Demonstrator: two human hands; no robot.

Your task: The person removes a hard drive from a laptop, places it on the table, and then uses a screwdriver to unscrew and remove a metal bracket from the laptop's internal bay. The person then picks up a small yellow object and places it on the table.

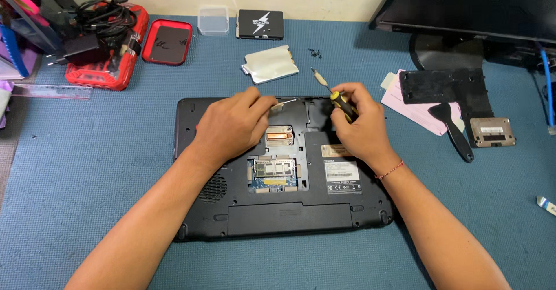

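Illumination is bright, even and overhead. Soft, short shadows fall beneath the forearms onto the laptop [278,209]. Focus is sharp; no glare.

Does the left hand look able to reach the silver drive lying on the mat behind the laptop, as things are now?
Probably yes. The left hand rests on the far edge of the open laptop, and the silver drive lies just beyond on the blue mat, with nothing between them. It pinches a thin white strip, though.

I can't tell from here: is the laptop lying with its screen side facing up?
No, the laptop lies bottom side up, with a cover off and its copper cooling pipe and memory card showing between the left hand and right hand.
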